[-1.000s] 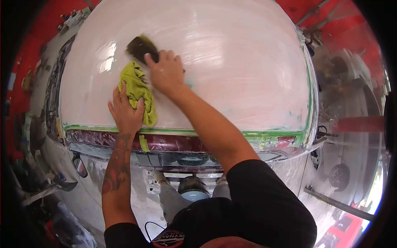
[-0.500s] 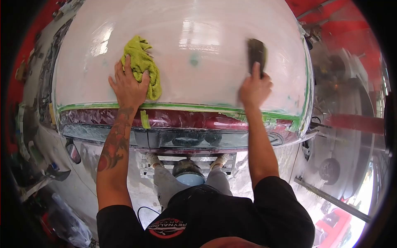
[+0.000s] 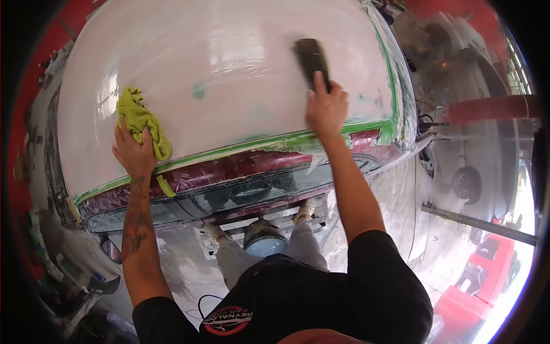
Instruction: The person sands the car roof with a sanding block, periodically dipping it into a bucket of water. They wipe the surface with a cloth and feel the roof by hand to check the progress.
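My left hand lies with fingers spread partly over a crumpled lime-green towel. The towel rests on a wet, shiny, pale pinkish-white vehicle panel. My right hand is closed round a long dark sanding block, its index finger stretched along the top. The block is against the panel, tilted up to the left, and slightly blurred. A small green spot shows on the panel between my hands. Green masking tape runs along the panel's near edge, below both hands.
Below the tape is a dark red strip with glass beneath it. A bucket stands between my feet on a slatted platform. A metal bar and a grey vehicle are at the right.
My view has turned, so the panel now appears slanted. My right hand has carried the sanding block leftward across the panel. My left hand stays on the towel.
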The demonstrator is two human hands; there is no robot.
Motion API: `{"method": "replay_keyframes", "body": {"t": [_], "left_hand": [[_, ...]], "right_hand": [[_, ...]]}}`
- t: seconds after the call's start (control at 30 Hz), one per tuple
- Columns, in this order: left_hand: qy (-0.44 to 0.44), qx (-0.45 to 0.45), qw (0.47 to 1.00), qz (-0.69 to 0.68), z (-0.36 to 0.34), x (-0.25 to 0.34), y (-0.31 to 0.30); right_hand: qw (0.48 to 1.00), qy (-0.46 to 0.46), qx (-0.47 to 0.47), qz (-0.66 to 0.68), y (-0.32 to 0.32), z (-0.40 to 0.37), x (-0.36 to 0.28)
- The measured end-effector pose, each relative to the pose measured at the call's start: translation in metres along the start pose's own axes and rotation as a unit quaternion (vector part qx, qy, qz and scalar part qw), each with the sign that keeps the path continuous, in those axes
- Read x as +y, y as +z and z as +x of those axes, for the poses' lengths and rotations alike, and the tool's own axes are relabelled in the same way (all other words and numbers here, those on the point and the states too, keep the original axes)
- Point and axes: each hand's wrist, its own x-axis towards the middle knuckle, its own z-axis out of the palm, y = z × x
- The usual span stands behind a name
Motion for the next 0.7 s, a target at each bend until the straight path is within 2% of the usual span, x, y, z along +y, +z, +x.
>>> {"method": "replay_keyframes", "body": {"t": [0.07, 0.1, 0.17, 0.27, 0.33, 0.37, 0.4, 0.47, 0.53, 0.57, 0.67, 0.7], "left_hand": [[-0.004, -0.005, 1.0, 0.005, 0.001, 0.0, 0.0], [-0.004, -0.001, 1.0, 0.001, 0.001, -0.001, 0.0], [0.005, 0.002, 1.0, -0.004, 0.001, -0.003, 0.0], [0.015, 0.006, 1.0, -0.016, 0.003, -0.007, 0.003], [0.03, 0.008, 0.999, -0.019, 0.002, -0.012, 0.002], [0.038, 0.008, 0.999, -0.018, 0.003, -0.01, 0.0], [0.03, -0.001, 0.999, -0.022, 0.003, -0.009, -0.002], [0.029, -0.008, 0.999, -0.028, 0.005, -0.01, -0.002], [0.08, 0.056, 0.995, 0.001, 0.005, -0.015, 0.002], [0.085, 0.054, 0.995, 0.0, 0.005, -0.013, 0.001], [0.094, 0.056, 0.994, -0.021, 0.005, -0.007, -0.003], [0.093, 0.058, 0.993, -0.032, 0.005, -0.005, -0.003]], "right_hand": [[0.993, 0.094, 0.029, -0.069, 0.009, 0.013, 0.087], [0.982, 0.168, 0.032, -0.083, -0.002, 0.02, 0.097], [0.972, 0.217, 0.006, -0.086, 0.002, 0.023, 0.089], [0.999, 0.032, 0.021, 0.022, 0.002, 0.007, 0.001], [0.99, -0.111, -0.017, 0.08, -0.004, -0.01, -0.056], [0.983, -0.156, -0.033, 0.095, -0.002, -0.014, -0.062], [0.982, -0.148, -0.026, 0.115, -0.005, -0.011, -0.053], [0.987, -0.117, -0.005, 0.111, -0.003, 0.003, -0.017], [0.996, -0.063, 0.013, 0.06, 0.002, 0.018, 0.046], [0.999, -0.035, 0.022, 0.031, 0.004, 0.027, 0.083], [0.994, 0.104, 0.014, -0.034, 0.017, 0.061, 0.196], [0.986, 0.165, 0.009, -0.035, 0.014, 0.069, 0.212]]}}
